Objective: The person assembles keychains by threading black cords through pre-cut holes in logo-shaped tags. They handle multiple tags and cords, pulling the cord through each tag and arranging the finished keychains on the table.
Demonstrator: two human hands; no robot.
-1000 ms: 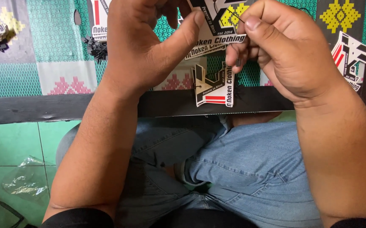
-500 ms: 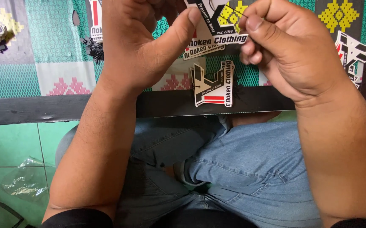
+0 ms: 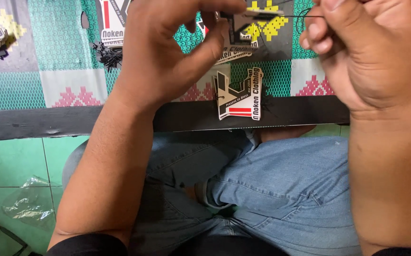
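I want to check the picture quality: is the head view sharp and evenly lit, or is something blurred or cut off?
Head view: soft, even light, no glare; the lying tag on the mat is sharp; the left hand and right hand are near the lens, slightly soft, cropped by the top edge; the held tag is partly hidden.

A patterned mat [image 3: 49, 61] covered the ground at the top of the view, woven in teal, grey and white squares with pink and yellow stepped motifs; a dark strip [image 3: 63, 121] ran along its near edge from left to right; below that lay a green tiled floor [image 3: 11, 161] with thin pale grout lines; a crumpled clear plastic bag [image 3: 27, 204] rested on the tiles at lower left; light fell soft and even, with a faint sheen on the tiles and no hard shadows.
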